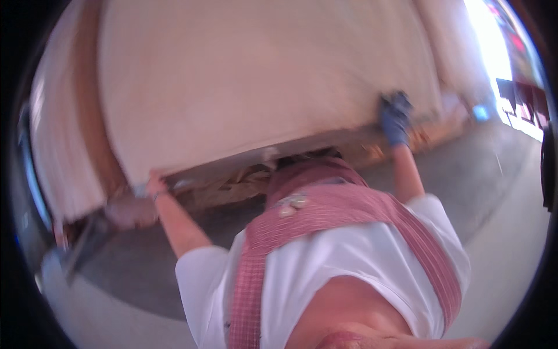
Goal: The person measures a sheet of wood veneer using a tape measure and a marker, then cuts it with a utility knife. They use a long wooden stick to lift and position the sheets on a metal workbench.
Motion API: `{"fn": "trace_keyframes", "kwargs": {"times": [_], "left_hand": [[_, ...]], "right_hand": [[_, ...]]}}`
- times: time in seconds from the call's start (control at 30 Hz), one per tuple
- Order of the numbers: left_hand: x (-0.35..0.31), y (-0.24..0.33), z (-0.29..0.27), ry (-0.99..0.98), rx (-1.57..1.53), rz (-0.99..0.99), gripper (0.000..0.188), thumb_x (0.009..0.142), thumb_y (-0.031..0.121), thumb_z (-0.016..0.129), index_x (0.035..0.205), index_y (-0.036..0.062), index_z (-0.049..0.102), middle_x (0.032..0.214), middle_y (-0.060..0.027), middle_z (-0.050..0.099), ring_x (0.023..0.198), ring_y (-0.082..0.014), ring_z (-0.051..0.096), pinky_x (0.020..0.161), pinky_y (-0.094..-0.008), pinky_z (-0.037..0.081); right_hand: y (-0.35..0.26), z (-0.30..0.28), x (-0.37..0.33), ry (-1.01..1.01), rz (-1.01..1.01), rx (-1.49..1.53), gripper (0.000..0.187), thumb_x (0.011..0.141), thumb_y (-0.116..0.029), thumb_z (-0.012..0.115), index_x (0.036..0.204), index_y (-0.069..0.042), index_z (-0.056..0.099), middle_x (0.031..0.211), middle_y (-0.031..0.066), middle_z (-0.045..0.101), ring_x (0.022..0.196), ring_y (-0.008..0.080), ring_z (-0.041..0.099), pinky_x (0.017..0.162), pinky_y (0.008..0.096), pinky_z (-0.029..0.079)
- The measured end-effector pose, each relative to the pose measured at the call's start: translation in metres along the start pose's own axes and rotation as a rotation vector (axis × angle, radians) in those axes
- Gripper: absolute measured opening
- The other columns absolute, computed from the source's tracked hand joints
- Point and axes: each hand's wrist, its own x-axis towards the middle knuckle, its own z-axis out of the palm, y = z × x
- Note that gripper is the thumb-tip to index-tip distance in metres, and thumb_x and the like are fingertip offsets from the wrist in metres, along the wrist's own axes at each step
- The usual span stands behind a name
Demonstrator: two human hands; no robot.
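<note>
A large, smooth pale sheet (250, 81) spreads out in front of me, and its kind is too blurred to name. My bare left hand (156, 183) is at its near left corner, the fingers closed on the edge. On the right, my right hand (396, 119) wears a blue glove with darker fingertips. It rests over the sheet near its right front edge, the fingers curled in. Anything under or inside those fingers is hidden.
Below the sheet's front edge runs a ledge (232, 189) with crumpled brownish scraps. A brown strip (90, 104) separates the sheet from another pale panel (55, 128) at left. Grey floor (494, 174) lies around me, with bright light at far right.
</note>
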Motion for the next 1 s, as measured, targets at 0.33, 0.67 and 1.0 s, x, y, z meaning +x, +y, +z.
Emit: {"fn": "trace_keyframes", "kwargs": {"times": [0.33,0.67,1.0], "left_hand": [[-0.063,0.038,0.014,0.365,0.076,-0.03,0.053,0.076,0.044,0.077,0.082,-0.0069,0.065,0.061,-0.0116,0.062,0.043,-0.0153,0.053,0.041,-0.0342,0.041],[-0.205,0.09,0.125,0.456,0.739,0.868,0.057,0.088,0.033,0.065,0.134,0.0054,0.046,0.131,-0.0197,0.051,0.117,-0.0378,0.05,0.097,-0.0531,0.04],[-0.333,0.095,0.306,0.441,1.062,0.878,0.079,0.093,0.057,0.049,0.154,0.0152,0.023,0.157,-0.0196,0.026,0.144,-0.0382,0.026,0.112,-0.0571,0.026]], "right_hand": [[-0.008,-0.001,-0.018,-0.155,0.197,-0.029,0.064,0.095,-0.052,0.05,0.137,-0.004,0.049,0.137,0.0236,0.049,0.12,0.0456,0.046,0.099,0.053,0.04],[0.004,-0.032,0.006,-0.244,0.125,0.137,0.039,0.091,-0.038,0.059,0.106,-0.002,0.054,0.113,0.0238,0.054,0.105,0.0417,0.051,0.088,0.0533,0.045],[0.151,-0.011,0.08,-0.24,-0.038,0.519,0.046,0.089,-0.041,0.063,0.123,-0.01,0.055,0.121,0.017,0.055,0.112,0.0377,0.053,0.084,0.0471,0.052]]}}
